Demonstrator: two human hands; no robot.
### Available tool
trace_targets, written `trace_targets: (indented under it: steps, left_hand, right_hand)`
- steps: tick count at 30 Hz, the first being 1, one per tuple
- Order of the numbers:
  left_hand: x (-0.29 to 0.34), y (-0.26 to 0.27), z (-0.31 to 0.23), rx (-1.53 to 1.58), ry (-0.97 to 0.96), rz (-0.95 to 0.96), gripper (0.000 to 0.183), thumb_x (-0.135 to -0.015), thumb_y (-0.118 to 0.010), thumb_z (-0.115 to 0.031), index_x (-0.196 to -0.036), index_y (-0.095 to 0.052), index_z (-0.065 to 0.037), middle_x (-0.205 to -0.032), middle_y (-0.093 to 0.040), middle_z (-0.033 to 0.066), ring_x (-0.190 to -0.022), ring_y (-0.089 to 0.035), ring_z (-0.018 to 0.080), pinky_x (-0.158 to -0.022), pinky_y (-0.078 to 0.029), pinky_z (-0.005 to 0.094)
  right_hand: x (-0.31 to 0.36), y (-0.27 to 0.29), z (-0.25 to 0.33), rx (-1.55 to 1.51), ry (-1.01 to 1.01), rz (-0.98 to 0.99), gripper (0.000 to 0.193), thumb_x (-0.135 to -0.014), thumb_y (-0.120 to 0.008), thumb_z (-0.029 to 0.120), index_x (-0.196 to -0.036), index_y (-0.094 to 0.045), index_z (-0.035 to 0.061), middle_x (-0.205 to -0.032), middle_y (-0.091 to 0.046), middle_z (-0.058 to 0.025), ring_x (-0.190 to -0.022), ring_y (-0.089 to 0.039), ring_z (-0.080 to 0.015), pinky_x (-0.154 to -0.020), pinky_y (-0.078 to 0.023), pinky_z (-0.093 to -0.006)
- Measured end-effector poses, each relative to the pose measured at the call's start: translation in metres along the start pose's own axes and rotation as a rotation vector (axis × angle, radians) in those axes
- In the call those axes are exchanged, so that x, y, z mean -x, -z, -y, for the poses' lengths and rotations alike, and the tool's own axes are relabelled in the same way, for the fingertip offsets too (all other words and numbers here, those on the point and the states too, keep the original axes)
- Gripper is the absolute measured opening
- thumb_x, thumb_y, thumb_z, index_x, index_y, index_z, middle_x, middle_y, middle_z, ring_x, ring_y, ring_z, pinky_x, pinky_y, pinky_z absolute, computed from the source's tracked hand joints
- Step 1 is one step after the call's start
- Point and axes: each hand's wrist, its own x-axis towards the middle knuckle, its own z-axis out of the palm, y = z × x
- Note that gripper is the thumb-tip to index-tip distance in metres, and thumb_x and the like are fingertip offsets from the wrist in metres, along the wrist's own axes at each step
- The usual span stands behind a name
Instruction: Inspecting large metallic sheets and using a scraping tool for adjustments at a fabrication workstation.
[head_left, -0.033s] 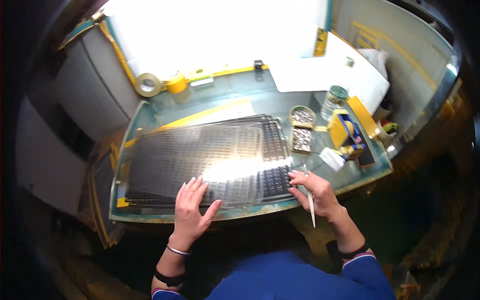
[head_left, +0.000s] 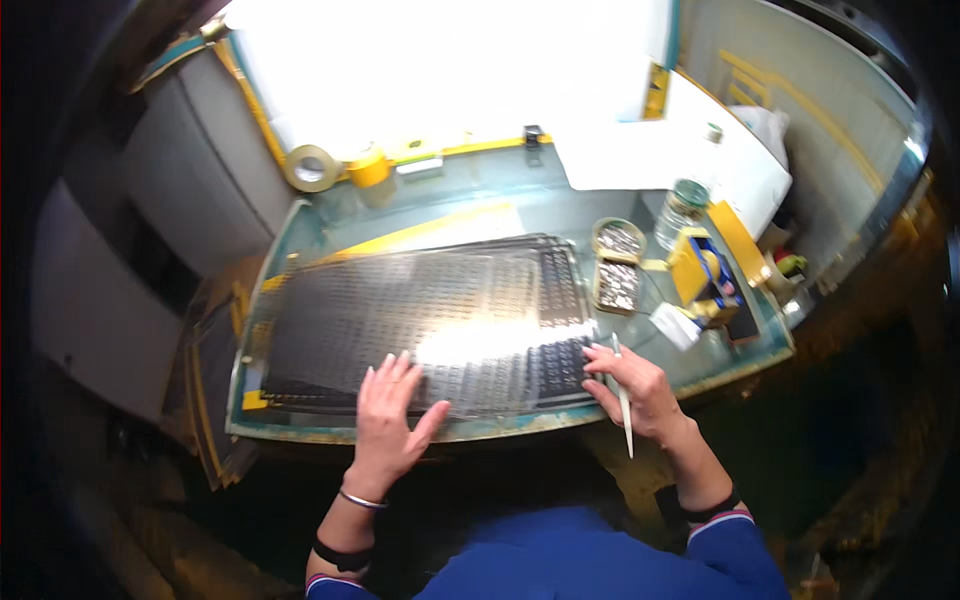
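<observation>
A large dark grid tray [head_left: 420, 310] with many small cells lies across a glass-topped bench [head_left: 500, 205]. My left hand [head_left: 390, 415] rests flat on the tray's near edge, fingers spread, holding nothing. My right hand [head_left: 645, 390] is at the tray's near right corner. It grips a thin white stick-like tool [head_left: 624, 410], whose upper tip is by the tray's right edge. A bright glare covers the middle of the tray.
Right of the tray sit a round tin [head_left: 618, 240] and a rectangular dish [head_left: 617, 287] of small parts, a glass jar [head_left: 683, 210], a yellow holder [head_left: 700, 275] and a small white block [head_left: 675, 325]. Two tape rolls [head_left: 310, 167] stand at the back left.
</observation>
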Motion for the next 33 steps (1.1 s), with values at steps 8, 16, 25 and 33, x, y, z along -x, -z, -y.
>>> trace_targets:
  steps: [8,16,25,33]
  left_hand:
    - [0.007,0.000,-0.043,0.249,-0.200,0.094,0.044,-0.088,-0.074,-0.035,-0.119,-0.067,-0.004,-0.130,-0.062,0.0205,-0.116,-0.063,0.0349,-0.098,-0.050,0.0422]
    - [0.015,0.038,0.058,0.189,0.171,-0.159,0.039,-0.085,-0.077,-0.026,-0.114,-0.069,-0.001,-0.123,-0.066,0.0194,-0.114,-0.063,0.0337,-0.098,-0.050,0.0414]
    - [0.023,0.090,0.261,0.059,1.072,-0.022,0.102,-0.073,-0.080,-0.059,-0.145,-0.043,0.002,-0.146,-0.047,0.0257,-0.136,-0.045,0.0373,-0.114,-0.036,0.0432]
    - [-0.016,0.094,0.274,-0.076,1.013,0.117,0.083,-0.064,-0.088,-0.054,-0.115,-0.064,0.007,-0.117,-0.065,0.0229,-0.111,-0.063,0.0320,-0.094,-0.049,0.0391]
  right_hand:
    - [-0.019,-0.029,0.000,-0.089,-0.229,-0.006,0.022,-0.078,-0.080,0.010,-0.097,-0.071,0.0036,-0.096,-0.074,-0.0148,-0.092,-0.072,-0.0310,-0.083,-0.056,-0.0370]
    - [-0.009,-0.026,-0.011,-0.215,-0.262,0.024,0.022,-0.078,-0.078,0.002,-0.096,-0.067,0.0011,-0.102,-0.074,-0.0168,-0.103,-0.071,-0.0313,-0.098,-0.051,-0.0383]
    - [-0.013,-0.024,-0.004,-0.224,-0.284,0.023,0.026,-0.073,-0.082,0.004,-0.095,-0.068,0.0007,-0.102,-0.075,-0.0160,-0.105,-0.071,-0.0329,-0.100,-0.050,-0.0411]
    - [-0.012,-0.024,-0.005,-0.191,-0.236,0.039,0.026,-0.074,-0.081,0.001,-0.097,-0.068,-0.0001,-0.104,-0.074,-0.0175,-0.104,-0.070,-0.0283,-0.094,-0.052,-0.0362]
